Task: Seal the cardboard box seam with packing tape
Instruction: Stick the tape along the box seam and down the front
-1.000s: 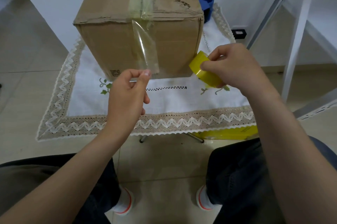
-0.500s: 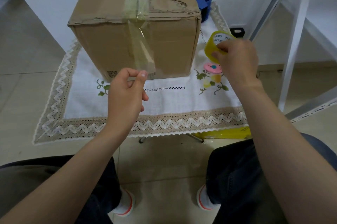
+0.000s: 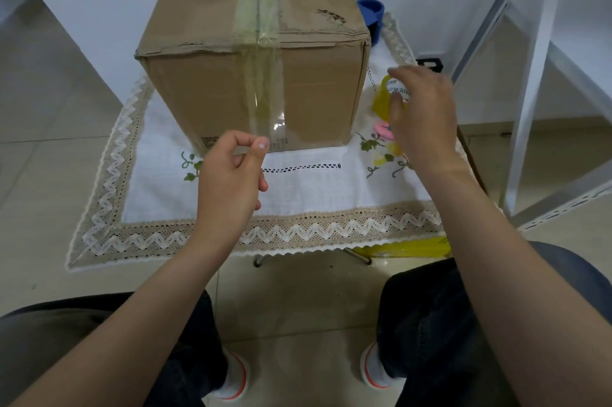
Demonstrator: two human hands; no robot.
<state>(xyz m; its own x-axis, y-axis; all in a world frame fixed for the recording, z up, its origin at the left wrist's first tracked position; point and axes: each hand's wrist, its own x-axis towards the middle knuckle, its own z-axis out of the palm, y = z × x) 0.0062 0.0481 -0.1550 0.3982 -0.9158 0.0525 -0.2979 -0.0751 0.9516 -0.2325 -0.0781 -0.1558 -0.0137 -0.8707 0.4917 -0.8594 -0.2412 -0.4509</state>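
The left hand is closed in a pinch, thumb and forefinger pressed together on the loose lower end of the clear tape strip, just in front of the bottom edge of the cardboard box. The right hand is off to the right of the box, fingers curled around the yellow tape roll, whose white inner label shows beside the fingertips; the roll is held upright just above the cloth, close to the box's right front corner. The strip runs along the centre seam on the box top, folds over the front edge and hangs down the front face, where it catches a glint of light near its lower end. The box stands on a white embroidered tablecloth with a beige zigzag lace border, spread over a small table. A blue object sits behind the box at its right rear corner. Something yellow lies under the cloth's front right edge. The person's knees and white shoes are below, over a tiled floor.
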